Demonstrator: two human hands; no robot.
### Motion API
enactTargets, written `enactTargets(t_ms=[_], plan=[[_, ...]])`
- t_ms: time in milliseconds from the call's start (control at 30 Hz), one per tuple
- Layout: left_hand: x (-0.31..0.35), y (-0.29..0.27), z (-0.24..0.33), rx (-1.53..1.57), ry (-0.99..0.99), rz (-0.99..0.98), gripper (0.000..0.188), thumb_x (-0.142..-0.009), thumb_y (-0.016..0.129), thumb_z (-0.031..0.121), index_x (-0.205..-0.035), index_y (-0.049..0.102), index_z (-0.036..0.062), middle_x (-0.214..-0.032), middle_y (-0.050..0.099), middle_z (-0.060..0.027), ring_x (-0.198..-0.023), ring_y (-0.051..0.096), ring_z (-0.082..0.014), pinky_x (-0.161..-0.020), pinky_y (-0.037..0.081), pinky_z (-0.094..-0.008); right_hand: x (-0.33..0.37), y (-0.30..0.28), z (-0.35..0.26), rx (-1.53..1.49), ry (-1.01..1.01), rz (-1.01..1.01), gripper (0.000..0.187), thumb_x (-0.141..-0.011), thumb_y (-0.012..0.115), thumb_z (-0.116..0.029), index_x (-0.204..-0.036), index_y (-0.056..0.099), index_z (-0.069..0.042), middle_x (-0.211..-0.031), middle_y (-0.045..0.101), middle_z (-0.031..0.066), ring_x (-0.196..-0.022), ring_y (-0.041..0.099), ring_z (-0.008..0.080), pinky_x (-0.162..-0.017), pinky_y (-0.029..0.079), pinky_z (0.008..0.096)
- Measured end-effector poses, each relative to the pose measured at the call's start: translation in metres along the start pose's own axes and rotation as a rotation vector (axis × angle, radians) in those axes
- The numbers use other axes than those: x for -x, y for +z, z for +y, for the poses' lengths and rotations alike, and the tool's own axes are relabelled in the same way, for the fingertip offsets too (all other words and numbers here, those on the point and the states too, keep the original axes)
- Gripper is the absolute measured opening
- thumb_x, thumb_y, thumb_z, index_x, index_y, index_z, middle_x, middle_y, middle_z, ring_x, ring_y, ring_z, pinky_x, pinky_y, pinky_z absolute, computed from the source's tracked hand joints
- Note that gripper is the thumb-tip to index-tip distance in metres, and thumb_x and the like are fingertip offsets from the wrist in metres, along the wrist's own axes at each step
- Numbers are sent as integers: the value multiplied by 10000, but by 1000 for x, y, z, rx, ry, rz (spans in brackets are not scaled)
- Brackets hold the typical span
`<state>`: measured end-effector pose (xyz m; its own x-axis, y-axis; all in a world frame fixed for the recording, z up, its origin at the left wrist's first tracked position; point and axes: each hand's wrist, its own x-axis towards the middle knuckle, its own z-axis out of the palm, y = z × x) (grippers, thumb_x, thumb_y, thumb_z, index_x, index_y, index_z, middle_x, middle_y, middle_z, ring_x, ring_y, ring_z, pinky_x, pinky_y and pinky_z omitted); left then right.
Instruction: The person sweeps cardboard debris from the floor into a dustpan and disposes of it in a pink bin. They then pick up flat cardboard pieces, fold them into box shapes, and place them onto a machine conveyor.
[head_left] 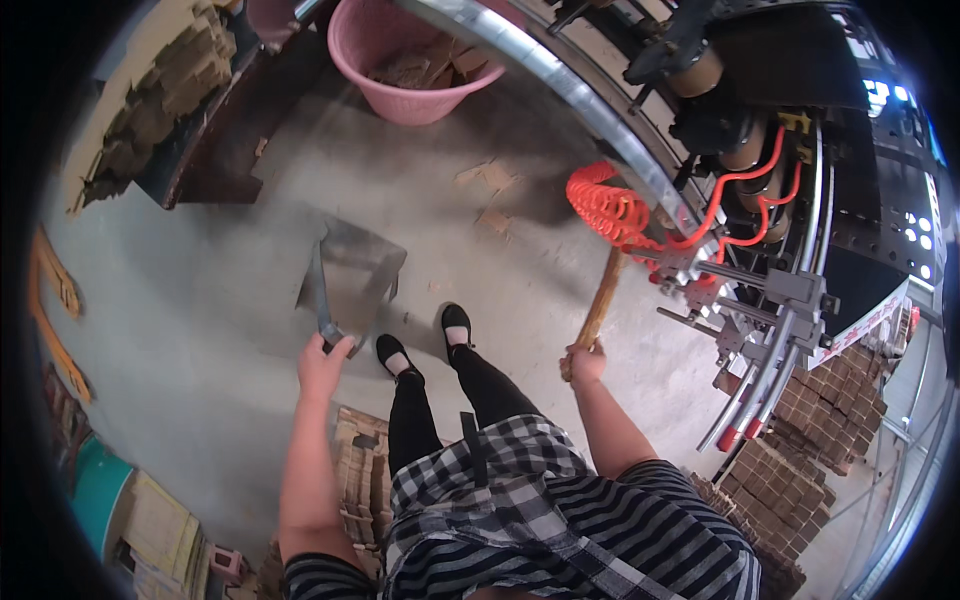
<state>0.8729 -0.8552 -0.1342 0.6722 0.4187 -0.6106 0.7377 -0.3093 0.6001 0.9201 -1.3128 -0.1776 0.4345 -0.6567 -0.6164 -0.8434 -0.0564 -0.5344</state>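
Observation:
My left hand point(321, 366) is closed round the handle of a grey dustpan point(352, 246). The wide pan hangs low over the floor, ahead and to the left of my feet. In my right hand point(583, 364) is a wooden stick point(604, 296), gripped near its lower end, fingers wrapped round it. From there it slants up and away toward a coiled red air hose point(606, 208). Its far end is hidden behind the hose and the machine, so I cannot tell what is fixed to it.
On my right stands a machine with metal rods point(795, 300) and a curved metal rail point(560, 78). Scraps of cardboard point(490, 178) lie on the floor. A pink tub point(408, 103) holds more scraps. Brown stacked bundles point(830, 410) stand at right; a teal bin point(100, 490) at left.

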Motion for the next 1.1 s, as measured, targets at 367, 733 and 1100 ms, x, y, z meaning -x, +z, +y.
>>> enactTargets(t_ms=[367, 733, 1100], plan=[[-74, 25, -45, 49, 89, 70, 210, -765, 694, 181, -788, 585, 4, -686, 605, -57, -627, 543, -143, -610, 439, -291, -120, -10, -56, 292, -276, 176, 793, -681, 560, 25, -1414, 323, -166, -715, 561, 54, -421, 497, 156, -359, 401, 308], [-108, 51, -8, 351, 182, 205, 124, -790, 668, 101, -762, 571, 30, -648, 499, 44, -591, 416, -42, -552, 348, -200, -227, 2, -126, 1122, -922, 315, 277, -764, 585, -252, -995, 621, -103, -920, 651, 179, -877, 610, 393, -712, 489, 448], [-146, 80, 59, 333, 521, 15, 159, -737, 689, 96, -707, 570, -6, -575, 527, 10, -543, 424, -56, -509, 347, -221, -209, -15, -73, 1423, -651, 472, 837, -746, 538, -83, -1457, 143, -278, -939, 597, 177, -799, 622, 343, -695, 500, 446]])
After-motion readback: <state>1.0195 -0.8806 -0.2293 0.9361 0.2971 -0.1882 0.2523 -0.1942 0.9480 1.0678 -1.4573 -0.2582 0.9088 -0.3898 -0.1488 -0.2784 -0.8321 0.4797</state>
